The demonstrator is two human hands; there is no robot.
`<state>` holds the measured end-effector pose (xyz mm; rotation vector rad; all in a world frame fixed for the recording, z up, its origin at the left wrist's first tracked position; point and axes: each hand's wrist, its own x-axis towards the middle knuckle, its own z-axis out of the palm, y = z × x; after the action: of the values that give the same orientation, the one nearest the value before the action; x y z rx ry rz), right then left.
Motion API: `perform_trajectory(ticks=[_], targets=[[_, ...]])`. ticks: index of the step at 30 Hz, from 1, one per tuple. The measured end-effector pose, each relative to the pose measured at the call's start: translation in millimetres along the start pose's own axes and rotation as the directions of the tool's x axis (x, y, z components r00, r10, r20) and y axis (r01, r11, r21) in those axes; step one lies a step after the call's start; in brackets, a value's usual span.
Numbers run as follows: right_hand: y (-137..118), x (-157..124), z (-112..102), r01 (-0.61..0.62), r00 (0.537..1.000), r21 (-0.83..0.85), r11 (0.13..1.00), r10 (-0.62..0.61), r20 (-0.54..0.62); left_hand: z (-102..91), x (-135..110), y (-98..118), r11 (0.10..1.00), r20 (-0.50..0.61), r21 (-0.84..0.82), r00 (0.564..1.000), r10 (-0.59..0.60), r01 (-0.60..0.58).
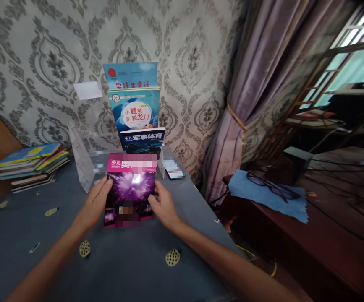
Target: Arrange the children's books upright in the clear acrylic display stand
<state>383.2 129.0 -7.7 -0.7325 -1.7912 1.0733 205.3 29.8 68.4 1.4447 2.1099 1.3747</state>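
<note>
Between my two hands is a purple and pink book [130, 186], its cover facing me and partly blurred out. My left hand [99, 198] grips its left edge, thumb on the cover. On the opposite edge my right hand [164, 203] is closed, with its thumb on the front too. Directly behind stands a clear tiered rack [82, 157]. Its right side bears a dark blue book [143, 142], a teal book [136, 111] above that, and a light blue book [130, 74] at the top. The book in my hands hides the rack's lower front.
A pile of books [32, 163] lies at the left on the patterned blue tablecloth [128, 264]. Right of the rack is a phone [174, 168]. Glasses [273, 186] rest on a blue cloth [263, 199] on a dark red table [320, 243]. A tied curtain [232, 138] hangs beside the wall.
</note>
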Motion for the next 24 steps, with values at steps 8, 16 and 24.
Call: perform_trajectory(ticks=[8,16,24], targets=[[-26.2,63.0,-37.6,0.293,0.939,-0.119,0.949,-0.309,-0.151,1.5,61.1,38.6,0.934,0.023,0.075,0.937,0.349,-0.35],[-36.8,140.8,-60.8,0.497,0.829,-0.209,0.842,-0.532,-0.172,8.7,109.6,56.6,0.814,-0.139,0.18,0.805,0.577,-0.552],[-3.0,159.4,-61.2,0.474,0.862,-0.241,0.847,-0.502,-0.071,20.3,124.7,38.2,0.799,-0.118,0.33,0.818,0.563,-0.503]])
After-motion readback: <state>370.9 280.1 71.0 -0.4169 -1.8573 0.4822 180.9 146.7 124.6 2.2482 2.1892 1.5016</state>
